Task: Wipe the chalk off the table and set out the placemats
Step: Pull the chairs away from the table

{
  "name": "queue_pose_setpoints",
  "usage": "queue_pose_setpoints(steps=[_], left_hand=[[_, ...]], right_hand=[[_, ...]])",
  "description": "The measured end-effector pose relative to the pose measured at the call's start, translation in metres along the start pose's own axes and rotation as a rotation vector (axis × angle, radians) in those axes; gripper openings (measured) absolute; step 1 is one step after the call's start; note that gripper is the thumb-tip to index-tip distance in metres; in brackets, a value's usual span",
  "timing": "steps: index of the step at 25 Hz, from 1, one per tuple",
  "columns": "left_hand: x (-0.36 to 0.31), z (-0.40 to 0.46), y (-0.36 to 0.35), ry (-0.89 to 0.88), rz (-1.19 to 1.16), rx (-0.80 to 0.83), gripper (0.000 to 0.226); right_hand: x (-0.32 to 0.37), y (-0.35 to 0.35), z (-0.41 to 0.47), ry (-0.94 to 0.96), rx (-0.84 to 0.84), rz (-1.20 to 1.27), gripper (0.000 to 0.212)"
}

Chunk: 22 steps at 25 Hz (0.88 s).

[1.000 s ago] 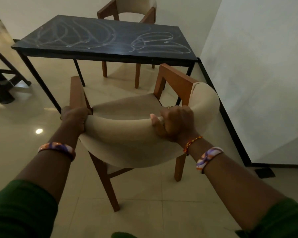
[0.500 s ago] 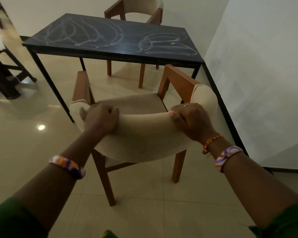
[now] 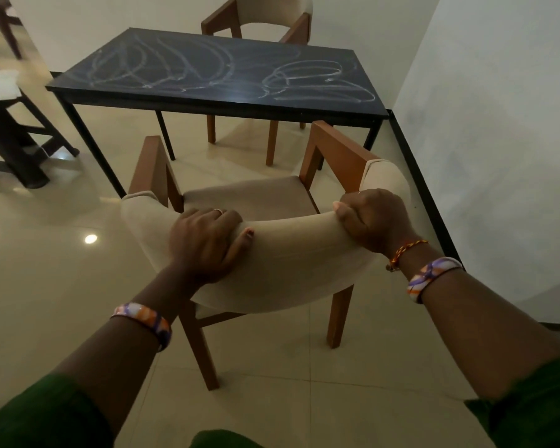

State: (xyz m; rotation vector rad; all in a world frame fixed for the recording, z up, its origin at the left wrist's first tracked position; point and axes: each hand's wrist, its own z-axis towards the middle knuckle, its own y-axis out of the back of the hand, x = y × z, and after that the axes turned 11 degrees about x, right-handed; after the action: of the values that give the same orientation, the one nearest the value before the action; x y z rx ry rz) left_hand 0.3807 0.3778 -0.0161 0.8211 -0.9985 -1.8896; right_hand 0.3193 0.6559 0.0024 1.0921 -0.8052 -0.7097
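Floor: glossy beige tiles (image 3: 62, 286) are seen under everything, with a bright light reflection left of the left hand's grip.
Walls: a pale wall (image 3: 498, 124) is seen to the right of the grip, with a dark skirting strip at its base.
Table: a black-topped table (image 3: 227, 101) on thin black legs is placed beyond the gripped chair, past both hands.
Chalk: white looping chalk scribbles (image 3: 304, 79) are spread over most of the tabletop; the surface is not yet wiped.
Near chair: a wooden-framed chair (image 3: 291, 263) with cream upholstery is held by its curved backrest; its seat faces the table.
Left hand: the left hand (image 3: 204, 244) is clamped over the top of the backrest, left of centre, fingers curled over the far side and thumb pressed on the near face. A ring is worn on one finger.
Right hand: the right hand (image 3: 374, 219) is clenched round the backrest near its right end, just beside the right armrest post.
Wrists: patterned bands are worn on both wrists; a red-and-yellow thread is also tied at the right wrist. Green sleeves are seen lower down.
Far chair: a matching second chair (image 3: 272, 17) is set at the table's far side, well beyond the grip.
Left edge: dark furniture (image 3: 13, 140) is partly visible, far left of the grip; it cannot be identified.
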Motion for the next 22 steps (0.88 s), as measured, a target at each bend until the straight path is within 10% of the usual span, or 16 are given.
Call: queue_pose_setpoints(steps=[9,22], left_hand=[[0.022,0.002,0.005,-0.074,-0.065,-0.017,0.043],[0.145,-0.056,0.061,-0.154,-0.103,0.006,0.057]], right_hand=[[0.023,-0.015,0.006,-0.137,-0.171,0.044,0.064],[0.166,-0.061,0.018,-0.183,-0.38,0.061,0.058]])
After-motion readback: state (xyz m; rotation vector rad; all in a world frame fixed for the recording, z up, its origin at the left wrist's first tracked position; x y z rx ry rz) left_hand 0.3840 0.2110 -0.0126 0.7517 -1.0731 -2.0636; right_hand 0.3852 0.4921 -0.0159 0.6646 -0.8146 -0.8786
